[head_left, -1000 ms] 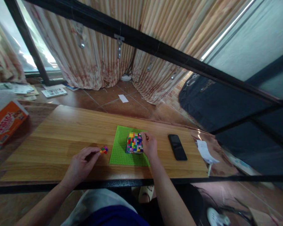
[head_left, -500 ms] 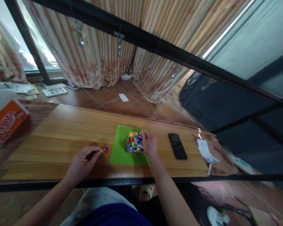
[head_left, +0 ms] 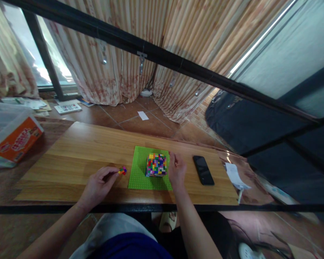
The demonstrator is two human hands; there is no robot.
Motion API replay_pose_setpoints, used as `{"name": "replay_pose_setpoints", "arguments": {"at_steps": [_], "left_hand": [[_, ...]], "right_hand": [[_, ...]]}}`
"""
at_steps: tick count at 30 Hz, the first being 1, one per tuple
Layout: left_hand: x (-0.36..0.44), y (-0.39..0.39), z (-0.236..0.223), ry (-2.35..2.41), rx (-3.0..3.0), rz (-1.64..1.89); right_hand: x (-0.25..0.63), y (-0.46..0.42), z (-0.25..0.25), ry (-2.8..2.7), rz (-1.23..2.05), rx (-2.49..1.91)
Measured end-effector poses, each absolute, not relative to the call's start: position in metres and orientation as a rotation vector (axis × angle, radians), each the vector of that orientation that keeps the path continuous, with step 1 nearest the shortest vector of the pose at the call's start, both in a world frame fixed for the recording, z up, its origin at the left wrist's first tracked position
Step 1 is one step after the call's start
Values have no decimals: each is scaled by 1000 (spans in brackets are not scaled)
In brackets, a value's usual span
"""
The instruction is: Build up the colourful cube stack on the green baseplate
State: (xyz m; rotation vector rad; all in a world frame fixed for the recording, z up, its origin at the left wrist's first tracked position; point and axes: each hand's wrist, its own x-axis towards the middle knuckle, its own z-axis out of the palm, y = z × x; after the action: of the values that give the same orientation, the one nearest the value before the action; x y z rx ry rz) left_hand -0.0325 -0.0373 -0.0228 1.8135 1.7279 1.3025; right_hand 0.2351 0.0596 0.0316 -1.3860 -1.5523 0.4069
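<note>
A block built of many small coloured bricks [head_left: 156,166] sits on a green studded baseplate [head_left: 137,176] on the wooden table. My right hand [head_left: 177,171] hovers just right of this block, apart from it. Its fingers are loosely curled, with a gap by the thumb and nothing visible between them. To the left of the baseplate, my left hand [head_left: 98,185] pinches a small cluster of toy bricks [head_left: 122,171] in red, orange, green and purple between thumb and fingertips.
A black phone [head_left: 203,170] lies right of the baseplate. Farther right is a crumpled white paper [head_left: 234,176]. A clear plastic tub [head_left: 9,113] with an orange label stands at the left. A black metal bar [head_left: 162,208] runs along the table's near edge.
My right hand has come off the block's upper right edge and moved slightly right, uncovering that side. The left hand still holds its brick cluster. The whole view has shifted slightly.
</note>
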Motion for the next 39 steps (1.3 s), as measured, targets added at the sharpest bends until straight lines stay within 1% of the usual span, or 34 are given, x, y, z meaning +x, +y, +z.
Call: {"name": "replay_pose_setpoints", "arguments": {"at_steps": [2, 5, 8, 12, 17, 22, 28, 34, 39], "left_hand": [[-32, -38, -23, 1716, 1792, 1293], [-31, -39, -25, 1685, 1740, 1298], [-31, -39, -26, 1680, 1695, 1312], [-32, -39, -24, 1669, 1684, 1301], [-33, -40, -18, 1685, 1670, 1256], [-33, -40, -19, 1696, 1679, 1264], [-34, -38, -23, 1688, 1702, 1265], [-33, -38, -24, 1667, 1706, 1257], [-33, -37, -25, 1689, 1729, 1264]], "right_hand": [[225, 45, 40, -1602, 403, -1292], [199, 19, 44, -1777, 519, -1112], [166, 0, 37, -1957, 621, -1039], [134, -8, 18, -2094, 731, -1061], [118, -4, 2, -2017, 848, -1139], [114, -4, -1, -1850, 934, -1132], [128, -11, 19, -1794, 912, -1113], [189, -2, 42, -1698, 722, -1208], [238, 27, 38, -1656, 541, -1390]]}}
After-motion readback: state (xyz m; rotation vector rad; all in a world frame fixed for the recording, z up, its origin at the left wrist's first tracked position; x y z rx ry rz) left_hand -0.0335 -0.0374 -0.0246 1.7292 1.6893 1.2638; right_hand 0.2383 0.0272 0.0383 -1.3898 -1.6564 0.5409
